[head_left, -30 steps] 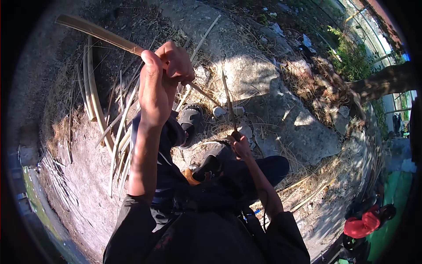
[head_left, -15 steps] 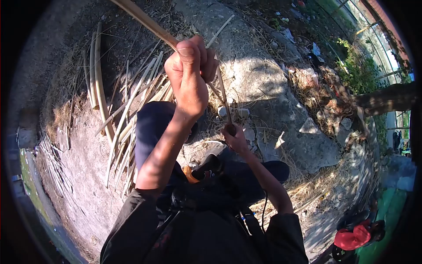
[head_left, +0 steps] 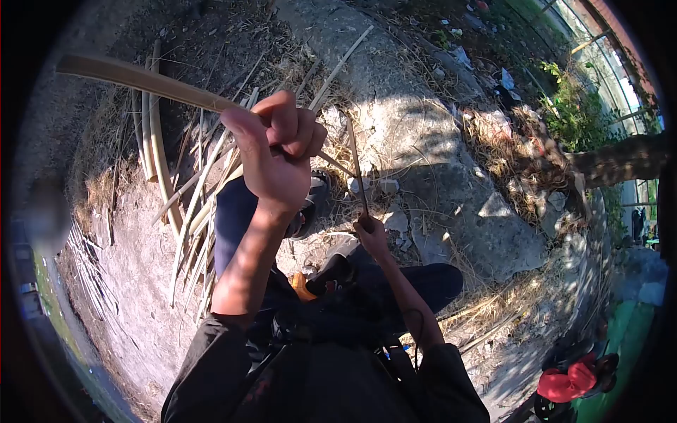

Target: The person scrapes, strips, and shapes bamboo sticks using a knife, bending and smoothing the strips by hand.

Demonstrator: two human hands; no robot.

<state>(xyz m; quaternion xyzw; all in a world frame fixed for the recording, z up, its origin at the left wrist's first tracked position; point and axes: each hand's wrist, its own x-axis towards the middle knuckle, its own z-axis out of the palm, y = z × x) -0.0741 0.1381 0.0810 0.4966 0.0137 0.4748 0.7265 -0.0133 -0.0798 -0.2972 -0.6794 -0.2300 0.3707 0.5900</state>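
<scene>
Left hand (head_left: 275,158) clenched around a long, flat, tan wooden-looking strip (head_left: 162,87), left of the rough grey stone slab (head_left: 458,211).

The strip is slender, smooth-faced and faintly bowed, pale along one edge and browner across its face; it looks broadest at its far end, well left of the slab, and thins past the fist to a narrow tip that shows against the slab's left edge. There the tip meets, in view, a narrow dark knife-like blade (head_left: 355,166) standing nearly upright; I cannot tell whether they touch. The right hand (head_left: 373,236) has its grip wrapped around the blade's lower end, near the slab's lower left edge. Long pale poles (head_left: 156,127) lie on the ground well left of the slab.
</scene>
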